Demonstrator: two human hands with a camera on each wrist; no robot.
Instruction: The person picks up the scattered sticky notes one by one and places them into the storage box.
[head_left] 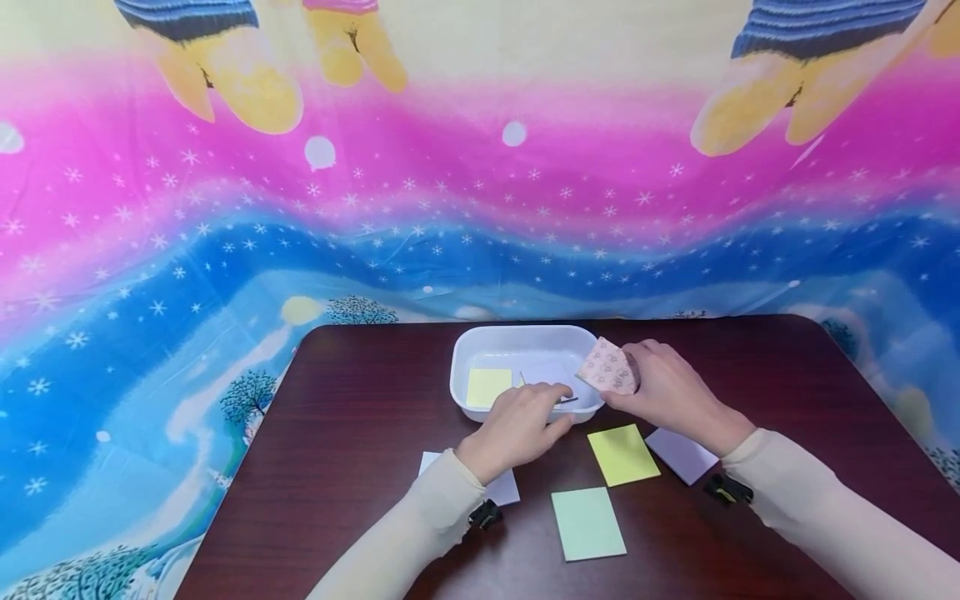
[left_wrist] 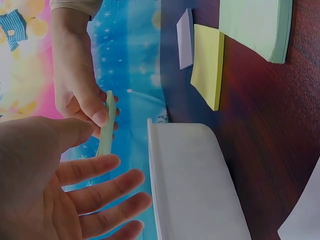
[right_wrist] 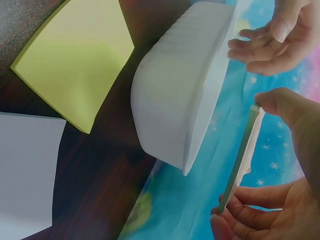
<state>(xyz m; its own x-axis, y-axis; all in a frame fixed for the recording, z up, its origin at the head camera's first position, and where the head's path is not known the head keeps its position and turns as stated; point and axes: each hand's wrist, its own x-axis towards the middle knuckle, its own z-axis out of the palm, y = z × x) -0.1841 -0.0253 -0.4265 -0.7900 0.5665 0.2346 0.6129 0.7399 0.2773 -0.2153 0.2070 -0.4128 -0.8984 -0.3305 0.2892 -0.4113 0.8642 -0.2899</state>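
Observation:
My right hand (head_left: 672,390) pinches a sticky note pad (head_left: 607,368) between thumb and fingers, above the right end of a white plastic tub (head_left: 468,348). One face of the pad is pink with a small print; its edge looks pale green in the right wrist view. My left hand (head_left: 517,427) hovers over the tub's near rim, its fingers spread and holding nothing in the left wrist view. Inside the tub lies a pale yellow note pad (head_left: 489,387). A thin dark object (head_left: 567,401) shows beside the left fingertips, too small to identify.
On the dark wooden table (head_left: 360,417) lie a bright yellow pad (head_left: 624,455), a mint green pad (head_left: 588,523), a lilac pad (head_left: 682,456) partly under my right wrist, and a pale lavender pad (head_left: 506,487) partly behind my left sleeve. A printed cloth (head_left: 420,192) hangs behind the table.

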